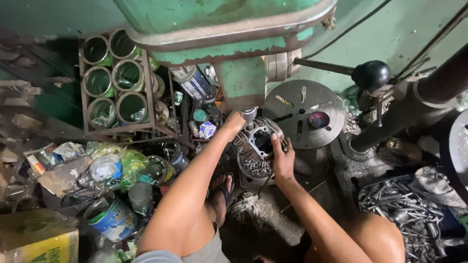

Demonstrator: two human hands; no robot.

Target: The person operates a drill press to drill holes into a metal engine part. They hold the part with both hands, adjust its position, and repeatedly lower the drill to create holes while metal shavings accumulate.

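Observation:
A finned grey metal engine cylinder (253, 151) with a round bore sits under the spindle (249, 116) of a green drill press (234, 29). My left hand (233, 122) holds the cylinder's upper left edge, right beside the spindle. Against its right side, my right hand (282, 158) grips the fins with the thumb near the bore. Both forearms reach up from the bottom of the view. A sandalled foot (222, 187) rests on the floor below the cylinder.
A round slotted drill table (304, 112) lies to the right, with a black-knobbed feed handle (370, 74) above it. A rack of open tin cans (114, 80) stands at left over cluttered bags and cans. A tray of metal scrap (404, 209) sits at lower right.

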